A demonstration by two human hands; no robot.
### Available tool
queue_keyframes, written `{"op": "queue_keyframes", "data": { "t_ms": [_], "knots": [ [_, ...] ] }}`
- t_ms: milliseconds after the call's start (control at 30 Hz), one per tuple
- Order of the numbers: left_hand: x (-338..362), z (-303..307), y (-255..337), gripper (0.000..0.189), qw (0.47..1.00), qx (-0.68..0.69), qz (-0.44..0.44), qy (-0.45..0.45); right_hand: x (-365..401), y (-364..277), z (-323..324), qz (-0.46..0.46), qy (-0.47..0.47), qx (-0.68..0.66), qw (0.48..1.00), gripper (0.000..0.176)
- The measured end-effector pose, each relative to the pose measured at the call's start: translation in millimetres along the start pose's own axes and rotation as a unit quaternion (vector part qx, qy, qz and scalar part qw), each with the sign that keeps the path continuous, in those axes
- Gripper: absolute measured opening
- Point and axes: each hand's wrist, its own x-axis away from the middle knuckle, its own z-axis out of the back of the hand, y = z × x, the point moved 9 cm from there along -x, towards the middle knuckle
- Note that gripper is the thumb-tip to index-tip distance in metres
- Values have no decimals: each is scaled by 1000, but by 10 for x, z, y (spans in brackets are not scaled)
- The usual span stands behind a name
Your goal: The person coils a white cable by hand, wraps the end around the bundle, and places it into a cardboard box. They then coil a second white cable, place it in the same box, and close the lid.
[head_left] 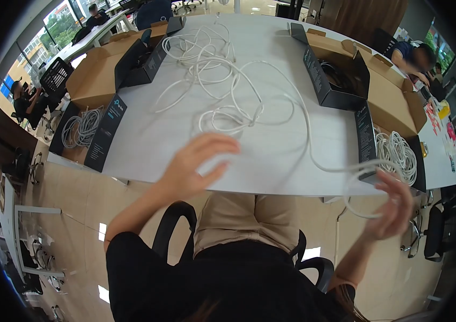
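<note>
An open office with a long white desk (271,161), other people seated at desks further off. By my reading the winding has barely begun. The white cable (222,70) sprawls in a loose tangle across the middle of the desk, and one strand runs off the right front corner to the right hand (394,206). That hand's grip is curled round a single loop hanging below desk height. The left hand (201,161) hovers over the front edge just short of the tangle, fingers spread, holding nothing.

Two coiled bundles already lie packed, one at the left (80,129) and one at the right (397,153). I count four black boxes (335,75) and two cardboard cartons (96,75). Whether the tangle is one cable or several I cannot tell.
</note>
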Motion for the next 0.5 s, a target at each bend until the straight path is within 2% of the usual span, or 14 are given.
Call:
{"op": "queue_keyframes", "data": {
  "t_ms": [67,133,267,300,333,400,433,500],
  "knots": [
    [10,-305,166,35,990,132,14,-55,-80,-113,-402,6,-37,-66,997,38],
    [-19,-438,368,41,981,192,0,-34,-141,-207,-714,-8,-50,-142,989,40],
    [-25,-720,590,52,968,251,-10,-16,-106,-406,-1064,20,-132,-110,985,43],
    [4,-732,595,45,969,247,-16,19,-60,-434,-1130,42,-157,-98,982,45],
    [67,-844,520,40,973,232,0,-11,-25,-473,-1187,64,-182,-86,977,47],
    [201,-1006,347,30,977,199,29,-76,37,-544,-1318,38,-224,-83,970,48],
    [215,-938,285,24,968,243,53,-28,69,-550,-1362,24,-243,-81,966,49],
    [245,-799,142,17,937,326,101,70,120,-317,-1290,-14,-174,-66,982,47]
  ]
}}
